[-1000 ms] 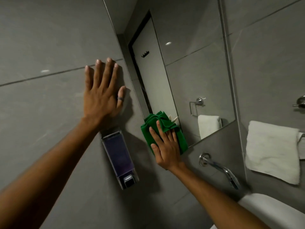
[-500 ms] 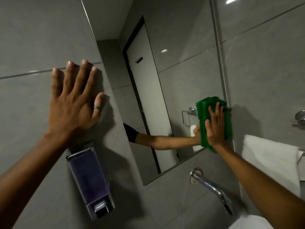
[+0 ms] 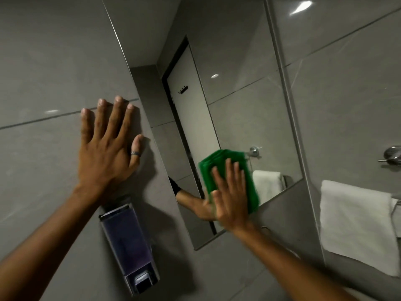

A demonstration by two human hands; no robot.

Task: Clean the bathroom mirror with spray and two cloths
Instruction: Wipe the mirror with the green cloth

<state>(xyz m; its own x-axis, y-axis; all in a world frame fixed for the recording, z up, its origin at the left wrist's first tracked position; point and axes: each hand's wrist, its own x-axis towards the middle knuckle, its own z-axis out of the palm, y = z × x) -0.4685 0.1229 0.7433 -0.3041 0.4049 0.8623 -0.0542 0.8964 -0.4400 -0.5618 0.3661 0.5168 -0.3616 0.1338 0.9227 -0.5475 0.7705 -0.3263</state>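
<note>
The bathroom mirror [image 3: 234, 101] hangs on the grey tiled wall, tall and narrow. My right hand [image 3: 231, 193] presses a folded green cloth [image 3: 211, 168] flat against the mirror's lower part, fingers spread over it; hand and cloth are motion-blurred. The reflection of that arm shows in the glass just left of the cloth. My left hand [image 3: 108, 148] lies flat and empty on the wall tile left of the mirror, fingers apart, a ring on the thumb. No spray bottle or second cloth is in view.
A soap dispenser [image 3: 130, 250] is fixed to the wall below my left hand. A white towel [image 3: 355, 222] hangs on a rail at the right, with a metal wall fitting [image 3: 392, 156] above it.
My right hand has slid the green cloth from the mirror's lower right edge leftward to its lower middle. The left hand stays planted on the wall; the view has shifted.
</note>
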